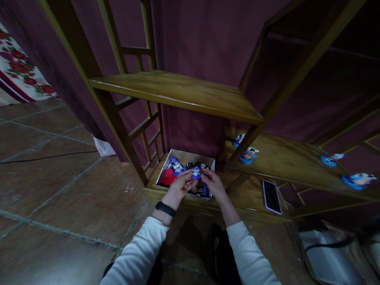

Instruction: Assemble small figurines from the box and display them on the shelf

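Observation:
My left hand point(181, 184) and my right hand point(212, 181) are both closed on a small blue-and-white figurine point(196, 172), one from each side. They hold it over an open cardboard box point(162, 173) that stands on the lowest shelf. Inside the box lie several more figurines, among them a blue-and-white one point(177, 166) at the left, and red pieces point(168, 180) near the front left. My hands hide part of the box's contents.
A wooden shelf board point(178, 89) juts out above the box. To the right, a phone point(271, 196) lies on the lowest shelf. Blue-based figurines point(247, 155) stand on the middle shelf point(279, 158). A black cable point(47, 157) crosses the tiled floor at left.

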Available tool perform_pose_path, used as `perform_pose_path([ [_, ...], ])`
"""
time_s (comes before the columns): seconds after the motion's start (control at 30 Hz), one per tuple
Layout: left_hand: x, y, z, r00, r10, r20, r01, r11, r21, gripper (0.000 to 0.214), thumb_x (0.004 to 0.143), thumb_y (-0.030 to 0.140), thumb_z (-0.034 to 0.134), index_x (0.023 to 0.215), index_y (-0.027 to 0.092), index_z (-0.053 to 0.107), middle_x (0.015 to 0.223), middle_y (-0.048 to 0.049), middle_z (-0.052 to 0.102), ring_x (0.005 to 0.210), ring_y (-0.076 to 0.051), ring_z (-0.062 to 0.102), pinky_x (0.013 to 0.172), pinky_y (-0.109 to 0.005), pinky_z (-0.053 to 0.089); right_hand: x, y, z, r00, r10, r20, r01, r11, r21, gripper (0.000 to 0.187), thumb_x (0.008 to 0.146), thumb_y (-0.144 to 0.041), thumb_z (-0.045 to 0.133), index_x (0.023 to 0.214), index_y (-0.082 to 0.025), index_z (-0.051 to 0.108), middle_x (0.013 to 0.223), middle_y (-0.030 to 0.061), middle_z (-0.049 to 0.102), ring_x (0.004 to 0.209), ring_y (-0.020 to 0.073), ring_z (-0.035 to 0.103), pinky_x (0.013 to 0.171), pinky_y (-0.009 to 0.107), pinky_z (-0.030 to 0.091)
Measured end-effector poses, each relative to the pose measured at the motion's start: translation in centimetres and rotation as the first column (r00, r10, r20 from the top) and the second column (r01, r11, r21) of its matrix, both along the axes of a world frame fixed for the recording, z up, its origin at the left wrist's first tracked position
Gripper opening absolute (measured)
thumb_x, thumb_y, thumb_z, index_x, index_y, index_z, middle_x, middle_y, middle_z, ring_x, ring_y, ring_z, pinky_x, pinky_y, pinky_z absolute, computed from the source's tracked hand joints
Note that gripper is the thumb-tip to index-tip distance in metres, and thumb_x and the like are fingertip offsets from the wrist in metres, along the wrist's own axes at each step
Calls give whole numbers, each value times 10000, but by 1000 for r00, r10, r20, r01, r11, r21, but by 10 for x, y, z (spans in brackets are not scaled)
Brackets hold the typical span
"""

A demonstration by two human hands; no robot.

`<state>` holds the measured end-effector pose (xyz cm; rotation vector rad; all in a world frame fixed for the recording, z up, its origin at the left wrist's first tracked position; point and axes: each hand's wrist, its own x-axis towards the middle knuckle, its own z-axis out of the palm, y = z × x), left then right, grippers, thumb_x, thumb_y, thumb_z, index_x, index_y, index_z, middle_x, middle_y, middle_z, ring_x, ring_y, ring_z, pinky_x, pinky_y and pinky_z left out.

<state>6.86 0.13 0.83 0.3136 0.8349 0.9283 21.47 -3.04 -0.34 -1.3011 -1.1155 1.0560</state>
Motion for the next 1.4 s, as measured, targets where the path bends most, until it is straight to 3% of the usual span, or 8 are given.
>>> perform_pose_path([
  [0.17, 4, -2, 2, 998, 18, -56, -16, 999, 39, 71, 734, 73, 639, 794, 112, 641, 687, -65, 683, 599, -125, 652, 643, -251, 555, -9, 2, 1, 985, -54, -163, 39, 995, -95, 385, 606, -439, 692, 917, -216, 646, 988, 49, 656, 844, 186, 618, 755, 347, 516],
  [0.4, 6, -6, 5, 992, 4, -126, 10, 994, 113, 91, 712, 45, 643, 790, 87, 663, 729, -90, 698, 655, -149, 669, 692, -272, 565, -9, -3, 8, 966, -120, -227, 84, 983, -165, 379, 553, -398, 733, 850, -177, 653, 832, 32, 662, 715, 161, 620, 740, 342, 515],
  [0.63, 7, -9, 2, 988, 57, -144, -43, 994, 99, 101, 688, 30, 660, 777, 81, 663, 725, -90, 698, 652, -160, 674, 693, -287, 570, -11, -6, 5, 970, -157, -186, 130, 980, -151, 376, 551, -408, 731, 839, -174, 669, 790, 29, 678, 692, 171, 628, 736, 352, 514],
  [0.83, 4, -9, 8, 992, -17, -123, 32, 992, 124, 119, 722, 27, 620, 827, 72, 654, 759, -91, 702, 670, -146, 673, 735, -283, 560, -12, -6, 7, 961, -181, -210, 157, 979, -127, 361, 557, -398, 729, 839, -179, 676, 804, 22, 686, 688, 163, 625, 734, 338, 512],
  [1.07, 2, -17, 15, 989, -48, -139, 76, 976, 202, 325, 616, 7, 713, 921, 96, 650, 800, -65, 712, 740, -137, 670, 789, -259, 531, -12, -12, 15, 951, -161, -264, 137, 985, -107, 357, 560, -388, 737, 850, -188, 678, 829, 19, 685, 700, 157, 617, 738, 333, 507],
  [1.23, 0, -32, 16, 982, -32, -186, 88, 949, 303, 398, 575, 113, 780, 953, 100, 654, 782, -55, 711, 715, -132, 664, 770, -265, 524, -14, -29, 19, 957, -128, -259, 121, 992, -41, 359, 593, -406, 720, 877, -192, 671, 842, 23, 681, 725, 163, 614, 730, 329, 496],
  [1.4, -9, -69, 19, 967, -123, -225, 200, 911, 361, 400, 565, 219, 801, 924, 91, 679, 844, -84, 711, 732, -146, 656, 807, -311, 514, -20, -74, 20, 931, -131, -341, 122, 991, -47, 341, 603, -392, 727, 878, -196, 676, 865, 31, 676, 771, 180, 617, 769, 351, 490],
])
